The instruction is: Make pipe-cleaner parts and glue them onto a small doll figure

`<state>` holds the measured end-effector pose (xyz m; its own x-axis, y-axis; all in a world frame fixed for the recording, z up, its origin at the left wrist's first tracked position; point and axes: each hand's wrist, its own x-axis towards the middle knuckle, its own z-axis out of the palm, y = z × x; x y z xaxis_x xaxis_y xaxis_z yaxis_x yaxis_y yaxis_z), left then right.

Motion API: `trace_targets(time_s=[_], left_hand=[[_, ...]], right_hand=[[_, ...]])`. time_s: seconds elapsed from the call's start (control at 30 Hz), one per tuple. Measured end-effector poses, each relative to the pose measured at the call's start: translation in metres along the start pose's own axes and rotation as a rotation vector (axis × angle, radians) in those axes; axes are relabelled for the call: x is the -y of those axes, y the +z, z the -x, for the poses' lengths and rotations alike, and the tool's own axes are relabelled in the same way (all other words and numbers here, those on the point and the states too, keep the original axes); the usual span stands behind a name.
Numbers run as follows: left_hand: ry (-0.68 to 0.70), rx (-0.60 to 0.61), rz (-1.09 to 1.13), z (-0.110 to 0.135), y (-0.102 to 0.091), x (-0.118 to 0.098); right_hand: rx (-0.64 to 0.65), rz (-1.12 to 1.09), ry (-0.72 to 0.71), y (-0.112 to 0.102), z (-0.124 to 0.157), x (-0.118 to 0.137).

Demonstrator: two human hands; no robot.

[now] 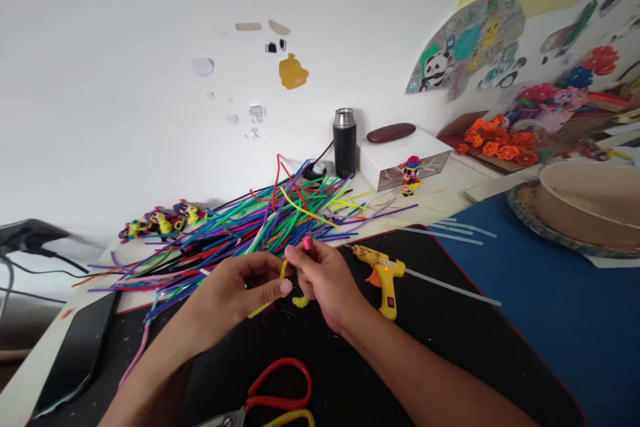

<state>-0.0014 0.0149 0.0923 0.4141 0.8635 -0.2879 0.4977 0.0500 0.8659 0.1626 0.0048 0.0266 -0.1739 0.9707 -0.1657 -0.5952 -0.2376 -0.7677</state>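
In front of me my left hand pinches a yellow pipe cleaner between thumb and fingers. The strip bends upward and reaches the fingertips of my right hand. That hand is closed around a small piece with a pink tip; most of it is hidden by the fingers. Below the hands shows a small coiled yellow piece; whether it joins the held piece I cannot tell. Right of my right hand lies a yellow glue gun. Scissors with red and yellow handles lie nearest me.
A heap of colourful pipe cleaners spreads behind the hands. Small finished figures lie at left, and another figure stands by a white box. A black flask, glue sticks and a phone surround the mat.
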Motion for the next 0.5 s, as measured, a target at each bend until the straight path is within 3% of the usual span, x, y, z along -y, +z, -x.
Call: trace_targets(time_s=[0.2, 0.5], left_hand=[[-0.002, -0.102, -0.068, -0.0006, 0.0047, -0.003], [-0.011, -0.087, -0.025, -0.0033, -0.0018, -0.0017]], right_hand=[[0.028, -0.001, -0.007, -0.0003, 0.0008, 0.0004], [0.026, -0.053, -0.004, -0.0024, -0.0007, 0.0018]])
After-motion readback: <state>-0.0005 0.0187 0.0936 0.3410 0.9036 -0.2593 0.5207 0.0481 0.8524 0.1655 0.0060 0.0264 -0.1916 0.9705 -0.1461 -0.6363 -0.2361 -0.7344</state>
